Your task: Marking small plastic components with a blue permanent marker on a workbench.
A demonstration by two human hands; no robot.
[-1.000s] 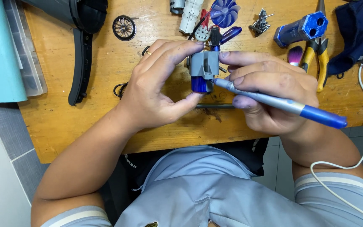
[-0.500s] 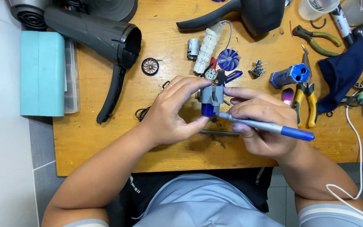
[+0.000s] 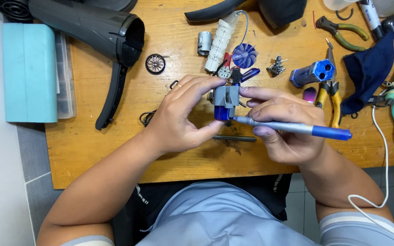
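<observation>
Now your left hand [image 3: 176, 116] is grasping one grey and blue motor part [image 3: 225, 101], your right hand [image 3: 284, 125] one blue pen [image 3: 292, 128]; two pliers [image 3: 328, 91] lie on the bench [image 3: 92, 150].

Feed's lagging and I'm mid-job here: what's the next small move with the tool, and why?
Probably ease the blue-handled tool a touch further into the grey and blue part: its tip already meets the part's blue lower end, and the left hand pinches the part steady above the wooden table.

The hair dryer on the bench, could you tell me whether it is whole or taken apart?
Taken apart. The dark hair dryer body lies on the wooden bench with its barrel open, while a blue fan impeller lies loose nearby.
</observation>
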